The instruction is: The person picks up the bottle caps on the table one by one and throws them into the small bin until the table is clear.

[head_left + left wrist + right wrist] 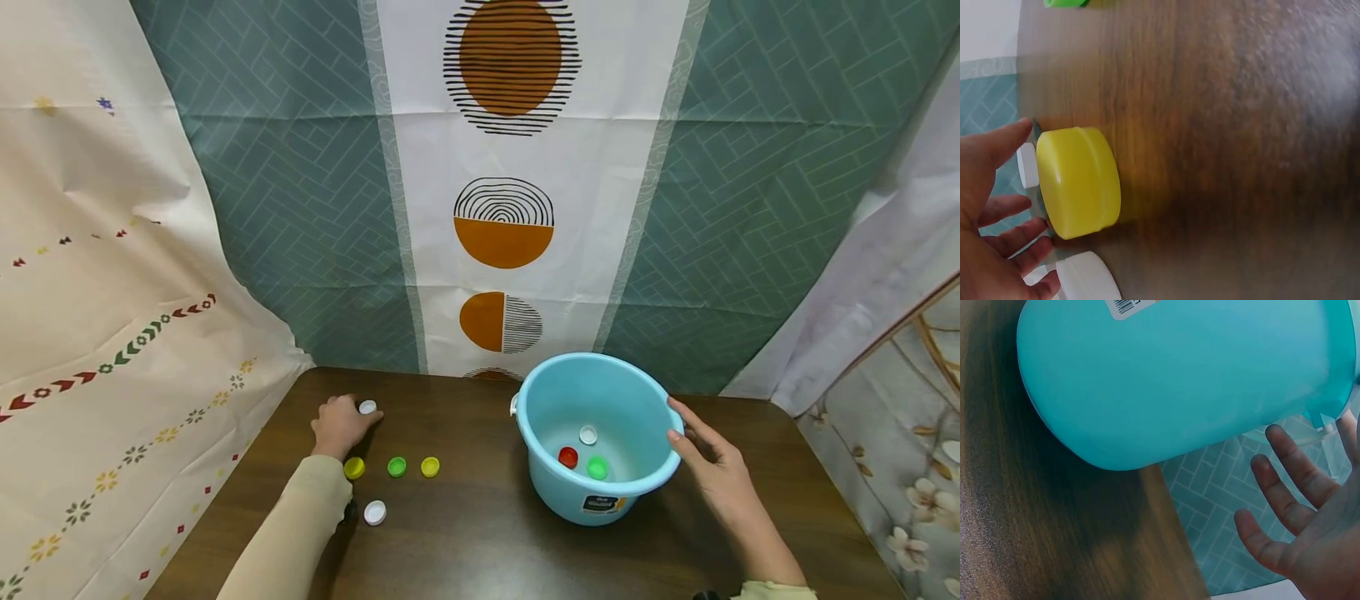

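Observation:
My left hand [341, 427] reaches to the far left of the table, its thumb and fingers spread around a small white bottle cap [367, 407]. In the left wrist view, a gap shows between the fingers and that cap. A yellow cap [1079, 182] sits nearer the wrist, with another white cap [1088, 278] by the fingertips. At the right rim of a light blue bucket [551, 479], my right hand [716, 467] rests with fingers extended. Inside the bucket lie a white cap [588, 435], a red cap [568, 457] and a green cap [597, 467].
On the brown table [457, 542], a green cap [397, 467] and a second yellow cap [430, 467] lie right of the left forearm. One more white cap [375, 512] lies nearer the front. Patterned cloth [300, 208] hangs behind the table's back edge.

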The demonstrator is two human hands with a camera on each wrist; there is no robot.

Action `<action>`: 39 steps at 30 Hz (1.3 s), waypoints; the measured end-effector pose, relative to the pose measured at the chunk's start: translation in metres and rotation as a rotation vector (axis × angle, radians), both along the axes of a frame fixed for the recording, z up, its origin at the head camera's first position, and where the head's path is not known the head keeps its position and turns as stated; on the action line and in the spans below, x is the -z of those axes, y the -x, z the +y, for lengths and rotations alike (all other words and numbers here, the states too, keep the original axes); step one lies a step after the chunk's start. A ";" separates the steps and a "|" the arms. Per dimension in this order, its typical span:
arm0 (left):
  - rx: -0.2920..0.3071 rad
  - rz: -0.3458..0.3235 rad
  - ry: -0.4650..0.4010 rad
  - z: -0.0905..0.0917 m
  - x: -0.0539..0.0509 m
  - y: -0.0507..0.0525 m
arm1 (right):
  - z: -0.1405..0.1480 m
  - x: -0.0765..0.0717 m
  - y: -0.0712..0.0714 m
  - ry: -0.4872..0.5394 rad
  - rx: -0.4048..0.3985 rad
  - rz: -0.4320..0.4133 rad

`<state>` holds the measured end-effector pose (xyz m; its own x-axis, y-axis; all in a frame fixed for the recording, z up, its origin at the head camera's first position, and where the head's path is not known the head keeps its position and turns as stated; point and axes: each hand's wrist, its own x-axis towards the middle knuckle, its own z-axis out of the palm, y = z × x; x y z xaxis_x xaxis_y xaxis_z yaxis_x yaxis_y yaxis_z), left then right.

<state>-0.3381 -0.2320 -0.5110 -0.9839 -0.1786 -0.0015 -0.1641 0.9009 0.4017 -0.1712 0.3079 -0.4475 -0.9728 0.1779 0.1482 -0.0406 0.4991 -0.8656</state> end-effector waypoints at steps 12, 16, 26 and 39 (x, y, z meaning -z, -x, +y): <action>0.003 0.055 0.008 0.005 0.002 -0.004 | -0.001 0.001 0.000 0.013 0.000 0.002; 0.004 0.062 -0.007 0.002 0.004 -0.003 | -0.001 0.001 0.000 0.008 -0.003 -0.001; 0.012 0.071 -0.078 0.011 0.000 -0.001 | -0.001 0.000 0.000 -0.001 -0.004 -0.002; 0.094 0.261 -0.153 0.052 -0.024 -0.003 | -0.001 0.003 -0.001 0.001 0.000 0.008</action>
<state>-0.3355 -0.1800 -0.4865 -0.9669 -0.1041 0.2330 0.0431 0.8333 0.5512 -0.1706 0.3066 -0.4502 -0.9716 0.1780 0.1560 -0.0477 0.4986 -0.8655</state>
